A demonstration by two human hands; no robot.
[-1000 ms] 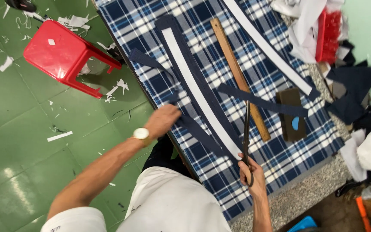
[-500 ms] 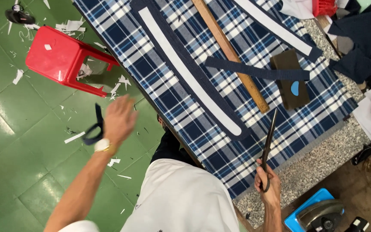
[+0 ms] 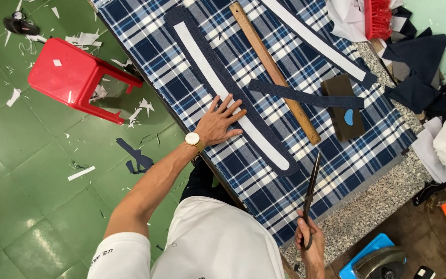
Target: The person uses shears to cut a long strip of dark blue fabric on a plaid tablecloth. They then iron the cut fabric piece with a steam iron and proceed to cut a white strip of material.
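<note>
Head view: left hand (image 3: 219, 121) spread flat, fingers apart, pressing on the curved strip (image 3: 233, 93), a white pattern piece lying on dark navy cloth, near the worktop's (image 3: 383, 191) left edge. Right hand (image 3: 308, 243) closed around the handles of the shears (image 3: 312, 194), blades together, pointing up toward the strip's rounded end, not touching it. The strip looks soft, thin and light, likely to shift, so best pinned flat with the palm. The shears are stiff metal, probably heavy; grip at the handles. Plaid cloth (image 3: 264, 181) covers the worktop; wooden ruler (image 3: 274, 70) and dark block (image 3: 343, 106) lie beyond. Red stool (image 3: 70, 77) on the green floor, with paper scraps around it.
</note>
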